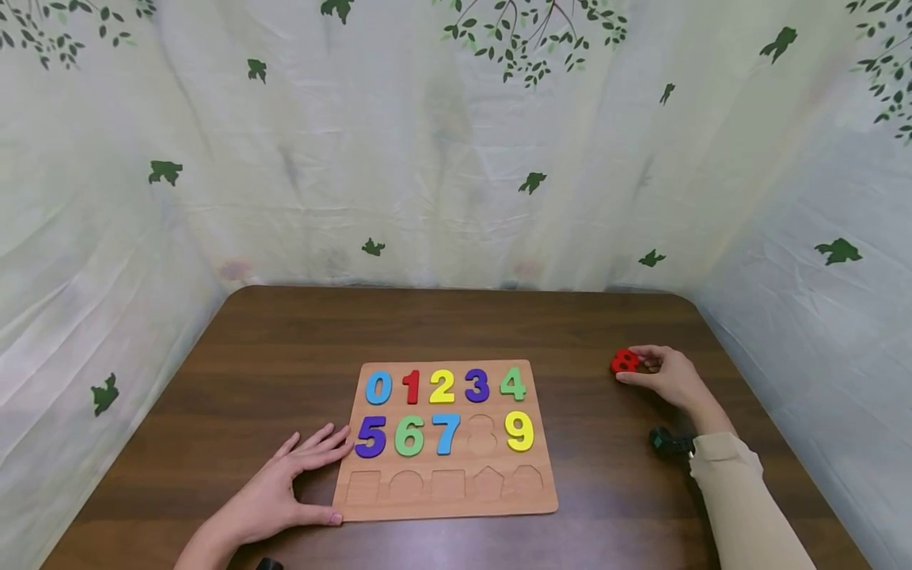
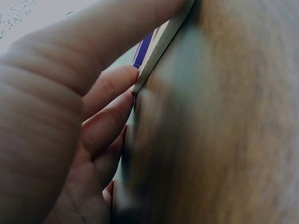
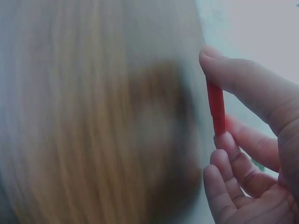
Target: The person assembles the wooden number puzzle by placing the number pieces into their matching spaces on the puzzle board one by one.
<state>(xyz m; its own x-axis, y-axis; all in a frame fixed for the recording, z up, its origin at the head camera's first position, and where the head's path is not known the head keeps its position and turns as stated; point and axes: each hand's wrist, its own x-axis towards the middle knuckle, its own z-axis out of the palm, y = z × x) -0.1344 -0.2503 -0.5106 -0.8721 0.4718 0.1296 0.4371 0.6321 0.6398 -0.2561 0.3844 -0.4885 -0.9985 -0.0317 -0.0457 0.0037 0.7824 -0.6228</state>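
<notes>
A wooden number puzzle board (image 1: 427, 508) lies on the table, with coloured numerals in its two upper rows. Between the blue 7 (image 1: 446, 433) and the yellow 9 (image 1: 519, 431), an 8-shaped recess (image 1: 481, 435) shows bare wood. My left hand (image 1: 285, 483) is spread at the board's left side, thumb at the near corner and fingertips against the edge by the purple 5 (image 1: 370, 437). Off to the right of the board, my right hand (image 1: 673, 384) pinches a red number 8 (image 1: 625, 362) between thumb and fingers. The right wrist view shows this red 8 (image 3: 216, 105) edge-on.
Along the board's bottom row run several shallow outlined shapes (image 1: 448, 484). The brown wooden table (image 1: 456, 324) ends at a pale curtain (image 1: 442, 206) with leaf prints behind and at both sides. A dark wrist camera (image 1: 671, 443) sits under the right wrist.
</notes>
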